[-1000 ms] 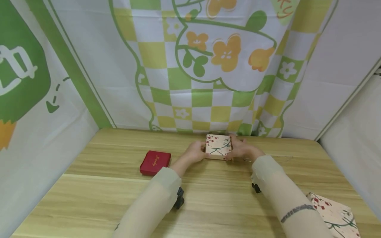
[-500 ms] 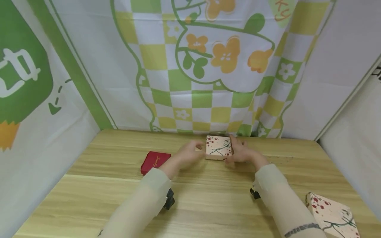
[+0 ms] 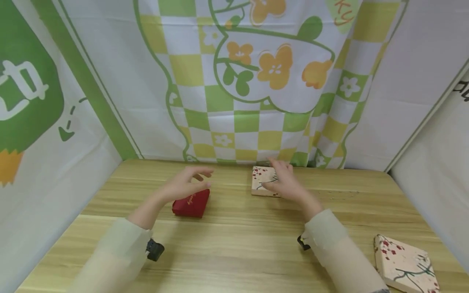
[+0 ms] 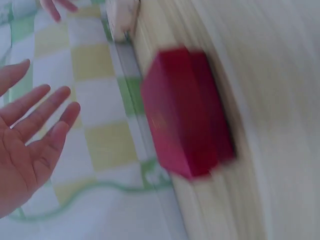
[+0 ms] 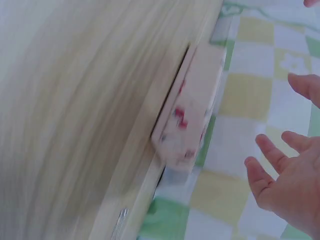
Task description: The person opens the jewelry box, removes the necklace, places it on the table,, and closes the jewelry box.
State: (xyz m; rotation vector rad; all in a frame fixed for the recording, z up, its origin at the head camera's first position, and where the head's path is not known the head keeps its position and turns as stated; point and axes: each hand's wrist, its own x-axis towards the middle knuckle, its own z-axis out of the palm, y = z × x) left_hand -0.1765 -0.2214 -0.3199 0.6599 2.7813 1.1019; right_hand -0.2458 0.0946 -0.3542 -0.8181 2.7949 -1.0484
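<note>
A small cream box [image 3: 259, 182] with red blossoms and dark branches lies at the table's back edge. My right hand [image 3: 287, 183] is over its right part, fingers spread; the right wrist view shows this hand [image 5: 295, 175] apart from the box [image 5: 187, 115]. To the left lies a red box [image 3: 192, 204] with gold lettering on its lid. My left hand [image 3: 185, 185] is above it and covers its far edge in the head view. In the left wrist view the left hand [image 4: 30, 135] has loose fingers, with nothing held, beside the blurred red box [image 4: 185, 112].
A larger box [image 3: 404, 264] with the same blossom pattern lies at the table's front right. The wooden table [image 3: 234, 252] meets a checkered green and yellow curtain [image 3: 245, 122] at the back. White cloth walls [image 3: 91, 122] stand at both sides.
My left hand has let go of the cream box and moved left over the red box. The right hand has come off the cream box's side and now is raised over it.
</note>
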